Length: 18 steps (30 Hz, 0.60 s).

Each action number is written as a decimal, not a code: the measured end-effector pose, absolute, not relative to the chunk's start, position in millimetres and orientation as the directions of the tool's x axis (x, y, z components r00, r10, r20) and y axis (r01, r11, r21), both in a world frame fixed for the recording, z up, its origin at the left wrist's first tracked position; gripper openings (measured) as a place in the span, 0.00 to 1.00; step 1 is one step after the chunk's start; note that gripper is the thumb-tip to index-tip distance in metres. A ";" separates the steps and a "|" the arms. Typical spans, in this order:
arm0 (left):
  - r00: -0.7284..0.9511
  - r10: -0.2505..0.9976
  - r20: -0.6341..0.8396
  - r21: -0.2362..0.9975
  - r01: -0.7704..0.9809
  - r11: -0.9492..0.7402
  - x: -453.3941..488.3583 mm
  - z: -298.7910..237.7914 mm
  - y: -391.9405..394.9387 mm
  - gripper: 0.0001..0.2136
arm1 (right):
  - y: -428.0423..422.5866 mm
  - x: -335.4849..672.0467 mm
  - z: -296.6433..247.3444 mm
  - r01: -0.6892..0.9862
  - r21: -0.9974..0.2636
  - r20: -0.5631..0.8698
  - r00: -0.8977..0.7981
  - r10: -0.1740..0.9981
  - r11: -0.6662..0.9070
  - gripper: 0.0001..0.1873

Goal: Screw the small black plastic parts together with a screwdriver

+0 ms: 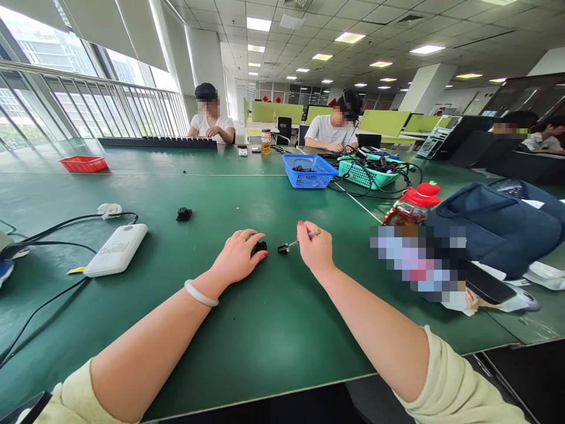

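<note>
1. A small black part [259, 247] is covered and pinched against the green table [247, 330] by the left hand [238, 257], whose fingers are curled closed over it.
2. A thin tool [303, 238] is gripped by the right hand [315, 247] between thumb and fingers, closed tight on its handle. Its long axis is laid nearly level, with the tip pointed left onto a second small black piece [283, 248], which is set just beside the first.
3. A white power bank [116, 249] with a black cable is seen to the left; a dark blue bag [494, 227] and a bottle with a red lid [415, 206] are seen to the right.
4. A third black part [183, 214] is left alone further out.
5. A blue basket [309, 171] is found beyond, with a few dark items inside; a teal basket [366, 174] next to it is filled with tangled black cables.
6. A shallow red tray [83, 164] is placed far left; what it holds cannot be told.
7. Other people are seated at the far end.
</note>
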State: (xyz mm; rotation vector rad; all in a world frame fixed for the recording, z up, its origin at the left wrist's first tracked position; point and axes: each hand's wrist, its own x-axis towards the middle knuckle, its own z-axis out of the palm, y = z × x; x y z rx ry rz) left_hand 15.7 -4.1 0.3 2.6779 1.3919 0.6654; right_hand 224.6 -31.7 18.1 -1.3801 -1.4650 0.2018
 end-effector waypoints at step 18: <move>0.446 0.868 0.221 0.208 0.848 -0.488 -9.9 -5.5 15.3 0.14 | -38.4 220.1 14.6 0.435 -0.753 0.545 -0.007 0.839 0.493 0.23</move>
